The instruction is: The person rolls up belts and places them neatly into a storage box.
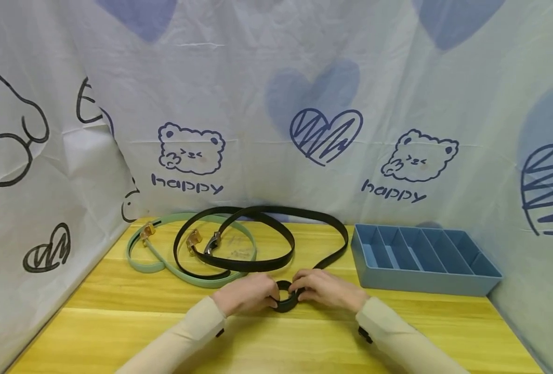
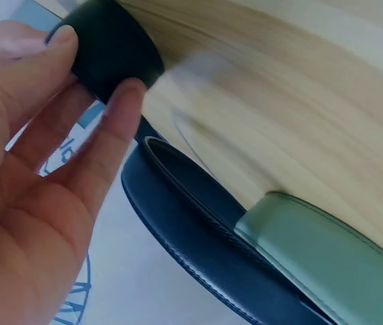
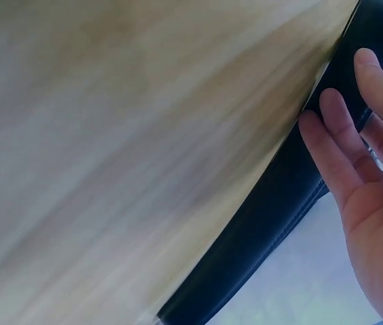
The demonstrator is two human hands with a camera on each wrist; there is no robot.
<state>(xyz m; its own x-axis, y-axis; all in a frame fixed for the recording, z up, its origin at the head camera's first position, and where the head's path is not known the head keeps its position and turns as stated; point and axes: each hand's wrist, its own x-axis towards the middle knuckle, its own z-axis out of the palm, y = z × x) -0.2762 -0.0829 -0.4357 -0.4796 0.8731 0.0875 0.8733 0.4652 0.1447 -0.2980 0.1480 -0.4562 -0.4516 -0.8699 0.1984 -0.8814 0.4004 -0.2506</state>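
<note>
A black belt (image 1: 331, 258) has one end wound into a small round coil (image 1: 285, 307) standing on edge near the table's middle. My left hand (image 1: 247, 294) pinches the coil's left side; thumb and fingertips press its outer face in the left wrist view. At the coil's right, my right hand (image 1: 329, 288) grips the belt, with fingers on both faces of the strap (image 3: 266, 206) in the right wrist view. Beyond my hands, black strap lies in wide loops, with a silver buckle (image 1: 212, 243) and a gold buckle (image 1: 193, 241) among them.
A light green belt (image 1: 187, 278) with a gold buckle (image 1: 147, 231) lies looped at the back left, partly under the black strap. At the back right stands a blue-grey divided tray (image 1: 426, 280). Printed cloth (image 1: 267, 176) hangs behind the wooden table (image 1: 131, 332).
</note>
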